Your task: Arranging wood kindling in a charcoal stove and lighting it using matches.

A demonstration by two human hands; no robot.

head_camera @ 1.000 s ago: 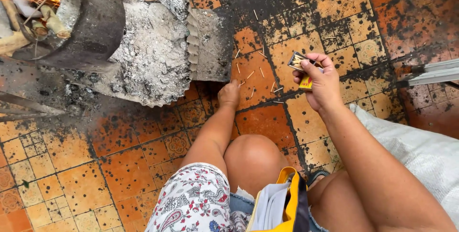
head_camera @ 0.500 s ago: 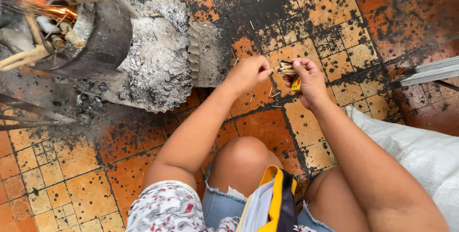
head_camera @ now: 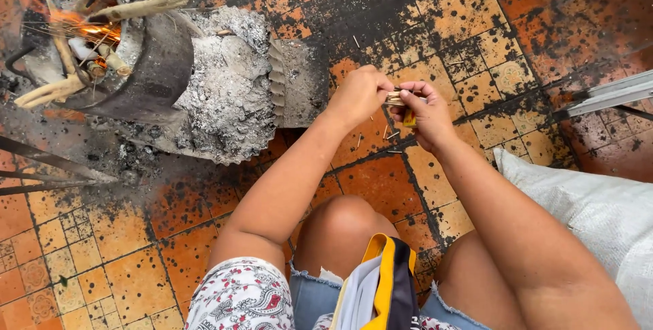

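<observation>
My right hand (head_camera: 427,114) holds a small yellow matchbox (head_camera: 409,119) with pale matchsticks (head_camera: 394,97) sticking out of its end. The fingers of my left hand (head_camera: 359,95) are closed on those matchsticks at the box's open end. Both hands meet above the sooty orange tiled floor (head_camera: 381,180), over my bent knee (head_camera: 340,218). Several loose matchsticks (head_camera: 389,134) lie on the tiles just below the hands.
A metal stove (head_camera: 153,65) with burning sticks (head_camera: 81,31) and flame stands at the upper left, a grey ash pile (head_camera: 228,92) spilling from its front. A white sack (head_camera: 598,214) lies at the right, a metal bar (head_camera: 605,95) above it.
My left hand rose from the floor and came across to meet the right hand at the matchbox. The view shifted, showing more of the stove.
</observation>
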